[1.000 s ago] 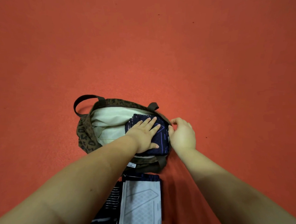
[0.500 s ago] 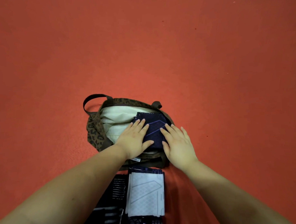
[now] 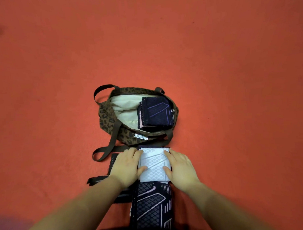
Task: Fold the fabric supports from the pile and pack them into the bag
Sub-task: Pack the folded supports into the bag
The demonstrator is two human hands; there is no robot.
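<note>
A leopard-print bag [image 3: 109, 116] lies open on the red floor, its cream lining showing. Inside it, at the right, sits a folded navy fabric support [image 3: 155, 113] with purple lines. In front of the bag lies the pile. On top of the pile is a white folded support [image 3: 155, 163]. My left hand [image 3: 126, 165] rests on its left edge and my right hand [image 3: 181, 165] on its right edge, fingers straight, thumbs on the white fabric. Below it, nearer me, lies a navy support with pink lines [image 3: 150, 206].
The bag's brown straps [image 3: 112, 143] loop out onto the floor at the left, one toward the pile. More dark supports [image 3: 113, 161] stick out left of the pile under my left hand. Red floor [image 3: 232, 94] surrounds everything.
Both hands left the navy support in the bag and drew back to the pile, landing on either side of the white support. The view tilted toward me, showing more of the pile.
</note>
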